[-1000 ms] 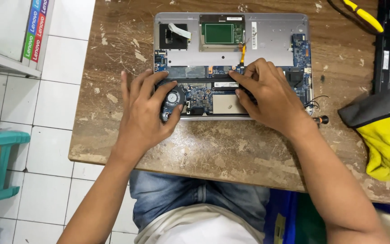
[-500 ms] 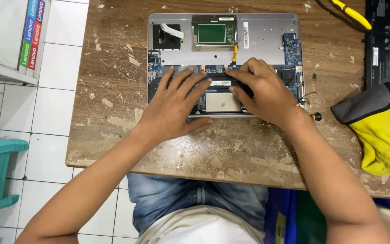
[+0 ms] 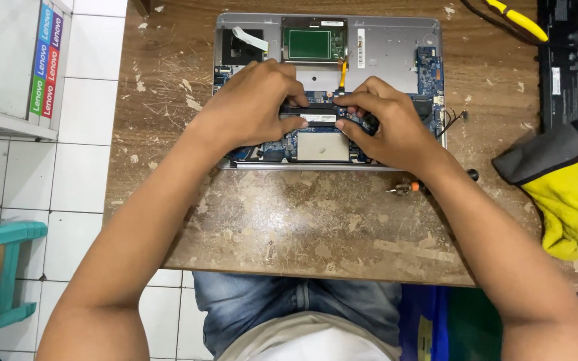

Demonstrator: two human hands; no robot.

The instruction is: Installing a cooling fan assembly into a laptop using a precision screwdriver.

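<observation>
Left hand (image 3: pixel 252 107) shifted inward | both pinch memory module (image 3: pixel 317 115) | right hand (image 3: pixel 386 124) | open laptop (image 3: pixel 389 57)

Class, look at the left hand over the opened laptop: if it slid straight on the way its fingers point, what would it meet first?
The left hand points right, toward the right hand. It would probably meet those fingertips first, over the memory slot.
</observation>
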